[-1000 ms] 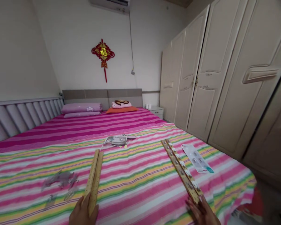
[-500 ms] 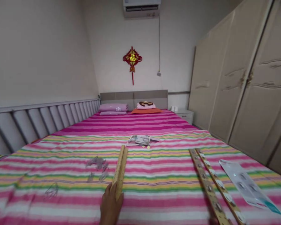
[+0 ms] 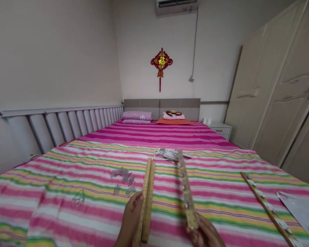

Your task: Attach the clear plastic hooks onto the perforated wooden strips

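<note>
My left hand (image 3: 132,214) is closed at the left edge of a narrow wooden strip (image 3: 145,188) with small dark marks along it; its thumb is hidden. A second, similar wooden strip (image 3: 149,206) lies directly beside it on the striped sheet. My right hand (image 3: 205,230) grips the near end of another wooden strip (image 3: 186,192), which carries a row of shiny round metal pieces and is raised off the bed, slightly blurred. To the right, a wooden strip with white discs (image 3: 269,207) rests on the sheet.
Left of my left hand lie crumpled clear plastic bits (image 3: 123,176) and a thin clear piece (image 3: 78,198). Further back is a small pile of packets (image 3: 167,153). A plastic package (image 3: 298,214) lies far right. Pillows (image 3: 137,116) stand at the headboard (image 3: 141,103).
My right hand has lifted the strip with metal pieces from beside the white-disc strip and carried it left. My left hand has shifted to the left strip's edge. The view has turned left.
</note>
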The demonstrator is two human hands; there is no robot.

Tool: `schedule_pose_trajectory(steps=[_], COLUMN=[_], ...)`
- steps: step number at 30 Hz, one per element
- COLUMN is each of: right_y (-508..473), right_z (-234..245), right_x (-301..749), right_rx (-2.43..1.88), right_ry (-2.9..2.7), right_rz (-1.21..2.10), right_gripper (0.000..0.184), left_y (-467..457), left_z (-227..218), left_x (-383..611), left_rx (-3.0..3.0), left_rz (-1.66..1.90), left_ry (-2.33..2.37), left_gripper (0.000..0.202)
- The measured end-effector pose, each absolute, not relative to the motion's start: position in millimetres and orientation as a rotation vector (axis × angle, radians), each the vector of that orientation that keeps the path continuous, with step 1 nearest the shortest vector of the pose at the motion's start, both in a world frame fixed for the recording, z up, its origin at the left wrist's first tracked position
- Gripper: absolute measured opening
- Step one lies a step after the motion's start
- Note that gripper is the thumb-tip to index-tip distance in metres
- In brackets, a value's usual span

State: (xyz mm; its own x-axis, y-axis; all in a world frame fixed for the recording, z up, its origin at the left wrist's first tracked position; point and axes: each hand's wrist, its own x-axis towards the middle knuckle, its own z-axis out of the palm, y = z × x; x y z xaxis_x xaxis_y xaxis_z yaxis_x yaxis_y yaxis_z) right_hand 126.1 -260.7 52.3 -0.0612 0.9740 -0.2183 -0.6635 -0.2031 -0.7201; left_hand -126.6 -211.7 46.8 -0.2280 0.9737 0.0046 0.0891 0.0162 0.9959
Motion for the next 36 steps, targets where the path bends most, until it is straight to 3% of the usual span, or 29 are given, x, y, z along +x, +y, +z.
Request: schedule_pose_trajectory(steps=[8, 13, 21, 26, 36], right_y=[-183, -166, -145, -142, -137], right_z=[56, 49, 33, 38, 38], right_x=[2, -37, -45, -48, -38], right_rx=[-0.806, -0.834, -0.820, -0.827, -0.870], right_ry=[-0.961, -1.132, -1.202, -1.066, -1.111], right_rz=[1.594, 1.579, 1.591, 1.626, 1.620], right_gripper=[0.044, 0.049, 0.052, 0.045, 0.053], left_y=[-177, -148, -118, -108, -74], left_z=[68, 75, 60, 53, 50], left_x=[-129, -139, -161, -170, -213], left_rx=[0.979, 1.145, 1.329, 1.390, 1.335], left_rz=[1.338, 1.455, 1.532, 1.571, 1.471], left_ry=[1.355, 1.599, 1.641, 1.593, 1.626], left_gripper=[0.066, 0.050, 0.042, 0.040, 0.038])
